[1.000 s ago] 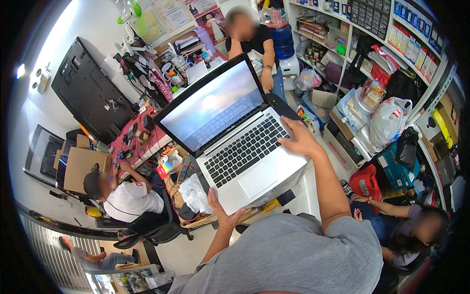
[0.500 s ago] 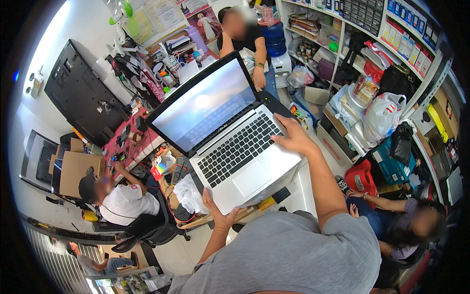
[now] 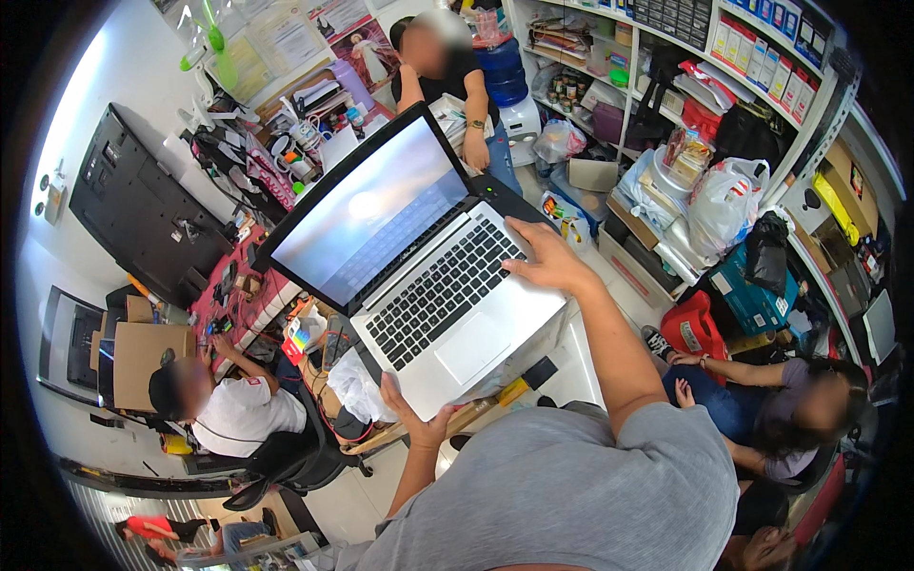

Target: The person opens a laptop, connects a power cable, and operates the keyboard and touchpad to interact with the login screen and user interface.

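White shelving (image 3: 804,136), right; red-covered table (image 3: 269,285), left. Between them, an open silver laptop (image 3: 476,344), its right side gripped by the spread right hand (image 3: 550,259), its near-left corner cupped by the splayed left hand (image 3: 417,417).

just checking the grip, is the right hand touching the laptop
Touching. The head view shows it: the right hand grips the right side of the laptop, its thumb lying over the top face with no gap showing.

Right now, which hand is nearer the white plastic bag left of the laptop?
Left. The left hand grips the laptop by its front-left corner, just right of the white plastic bag; the right hand holds the right edge, farther away.
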`<state>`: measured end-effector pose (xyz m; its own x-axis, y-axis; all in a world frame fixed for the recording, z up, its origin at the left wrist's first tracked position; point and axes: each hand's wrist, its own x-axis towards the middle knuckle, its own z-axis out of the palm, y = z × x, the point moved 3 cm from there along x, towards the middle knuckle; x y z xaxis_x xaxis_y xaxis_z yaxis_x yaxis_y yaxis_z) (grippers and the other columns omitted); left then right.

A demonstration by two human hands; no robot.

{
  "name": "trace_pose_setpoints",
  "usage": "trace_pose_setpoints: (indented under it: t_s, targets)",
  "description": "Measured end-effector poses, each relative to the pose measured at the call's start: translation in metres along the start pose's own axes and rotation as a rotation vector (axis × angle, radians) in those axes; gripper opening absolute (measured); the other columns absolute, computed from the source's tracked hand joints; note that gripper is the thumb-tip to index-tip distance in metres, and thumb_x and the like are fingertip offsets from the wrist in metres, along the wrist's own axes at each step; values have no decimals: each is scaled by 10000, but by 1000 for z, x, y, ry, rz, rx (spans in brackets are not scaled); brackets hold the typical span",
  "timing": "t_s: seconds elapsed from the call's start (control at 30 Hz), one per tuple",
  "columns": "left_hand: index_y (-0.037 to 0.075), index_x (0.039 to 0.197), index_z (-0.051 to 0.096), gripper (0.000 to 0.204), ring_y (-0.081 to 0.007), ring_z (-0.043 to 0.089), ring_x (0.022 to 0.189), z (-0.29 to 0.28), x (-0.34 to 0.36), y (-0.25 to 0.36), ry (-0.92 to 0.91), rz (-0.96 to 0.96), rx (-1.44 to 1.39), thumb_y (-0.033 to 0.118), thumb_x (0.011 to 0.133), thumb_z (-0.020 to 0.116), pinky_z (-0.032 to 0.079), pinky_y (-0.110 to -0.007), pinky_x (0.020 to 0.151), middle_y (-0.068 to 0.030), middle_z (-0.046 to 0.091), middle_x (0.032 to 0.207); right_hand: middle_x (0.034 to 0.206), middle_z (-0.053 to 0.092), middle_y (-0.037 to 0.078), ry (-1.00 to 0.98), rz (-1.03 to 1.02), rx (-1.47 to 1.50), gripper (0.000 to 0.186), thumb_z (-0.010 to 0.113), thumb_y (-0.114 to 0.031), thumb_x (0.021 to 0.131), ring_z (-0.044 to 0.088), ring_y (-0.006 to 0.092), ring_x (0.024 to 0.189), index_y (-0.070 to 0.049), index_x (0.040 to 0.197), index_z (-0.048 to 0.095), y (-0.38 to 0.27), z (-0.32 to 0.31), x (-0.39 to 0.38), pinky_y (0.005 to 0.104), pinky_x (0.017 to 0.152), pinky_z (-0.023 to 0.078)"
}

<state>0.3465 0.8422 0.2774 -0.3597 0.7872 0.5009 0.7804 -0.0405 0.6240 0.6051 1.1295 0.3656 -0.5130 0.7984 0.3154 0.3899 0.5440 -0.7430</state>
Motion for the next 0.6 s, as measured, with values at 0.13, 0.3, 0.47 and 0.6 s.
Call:
trace_pose_setpoints:
  t_s: [0.13,0.3,0.47,0.6]
  targets:
    - [-7,1558,155,1189,-413,184,1470,0,0,-1,-2,26,18,768,781,611,165,-533,1188,-255,192,1580,1451,507,225,13,-39,-36,800,756,-356,823,487,382,1300,44,1444,450,4,3,0,416,1112,372]
    - [2,1562,158,1230,-429,174,1471,1,2,-7,-9,-5,13,764,735,655,168,-557,1181,-250,189,1589,1444,511,232,20,-22,-32,813,760,-372,815,489,385,1305,40,1444,452,5,0,-2,431,1120,360]
    - [20,1566,171,1246,-427,168,1479,2,-5,-19,22,11,45,797,713,643,158,-581,1179,-235,195,1595,1408,541,240,43,-61,-25,798,763,-374,813,504,395,1288,41,1428,470,4,2,-2,429,1112,371]
    - [25,1567,168,1233,-423,158,1483,2,-1,-8,20,-25,14,808,729,622,156,-588,1176,-226,181,1600,1402,546,241,45,-65,-1,789,762,-380,815,503,397,1291,41,1420,480,6,3,-1,432,1112,373]
